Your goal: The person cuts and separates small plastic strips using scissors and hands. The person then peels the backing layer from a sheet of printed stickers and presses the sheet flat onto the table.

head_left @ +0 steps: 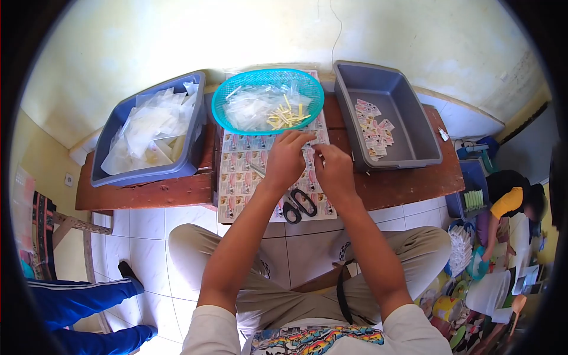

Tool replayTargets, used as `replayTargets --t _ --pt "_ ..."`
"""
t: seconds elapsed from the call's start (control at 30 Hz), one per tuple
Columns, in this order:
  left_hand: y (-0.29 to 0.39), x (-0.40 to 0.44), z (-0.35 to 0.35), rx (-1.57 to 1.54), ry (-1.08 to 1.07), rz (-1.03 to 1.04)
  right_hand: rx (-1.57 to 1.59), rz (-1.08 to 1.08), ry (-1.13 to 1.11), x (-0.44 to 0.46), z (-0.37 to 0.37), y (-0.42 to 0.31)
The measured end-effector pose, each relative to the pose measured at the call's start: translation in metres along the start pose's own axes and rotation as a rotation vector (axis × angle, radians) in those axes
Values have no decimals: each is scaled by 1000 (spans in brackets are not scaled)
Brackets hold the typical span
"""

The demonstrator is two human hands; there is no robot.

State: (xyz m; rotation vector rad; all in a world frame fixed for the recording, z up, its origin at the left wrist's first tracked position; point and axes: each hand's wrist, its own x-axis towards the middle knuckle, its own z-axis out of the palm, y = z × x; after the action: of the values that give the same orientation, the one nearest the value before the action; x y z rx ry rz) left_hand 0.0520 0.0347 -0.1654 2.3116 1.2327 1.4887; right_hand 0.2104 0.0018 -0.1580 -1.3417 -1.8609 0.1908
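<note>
My left hand (287, 158) and my right hand (333, 170) come close together over the printed label sheet (235, 188), just in front of the turquoise basket (218, 118). Both have bent, pinching fingers; whatever small thing is between them is too small to make out. Clear plastic bags (255, 108) and short yellowish strips (289, 115) fill the basket. Scissors with black handles (303, 203) lie on the sheet below my hands, their blades partly hidden by my left forearm.
On the left stands a grey-blue tub (139, 176) heaped with translucent bags (151, 124). A grey tub (408, 163) on the right holds cut printed labels (374, 133). Another person (510, 192) works at far right; blue-trousered legs (89, 296) show at left.
</note>
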Motion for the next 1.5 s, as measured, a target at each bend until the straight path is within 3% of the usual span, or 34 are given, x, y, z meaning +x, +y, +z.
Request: replayTargets --t 0.1,0.27,0.5,0.8,1.07,1.5 --pt "-1 -19 9 -20 -64 -16 37 36 -26 -29 -5 9" --pt "-4 -51 4 76 -338 -263 36 61 -173 -49 4 27" --pt "6 -69 17 51 -309 -146 23 141 -169 -68 -6 41" --pt "30 -50 81 14 -368 49 -352 199 31 -104 -46 78" --pt "30 -44 115 16 -410 39 -460 186 -46 -108 -54 99" --pt "24 -41 128 126 -381 66 -392 202 -90 -112 -57 64"
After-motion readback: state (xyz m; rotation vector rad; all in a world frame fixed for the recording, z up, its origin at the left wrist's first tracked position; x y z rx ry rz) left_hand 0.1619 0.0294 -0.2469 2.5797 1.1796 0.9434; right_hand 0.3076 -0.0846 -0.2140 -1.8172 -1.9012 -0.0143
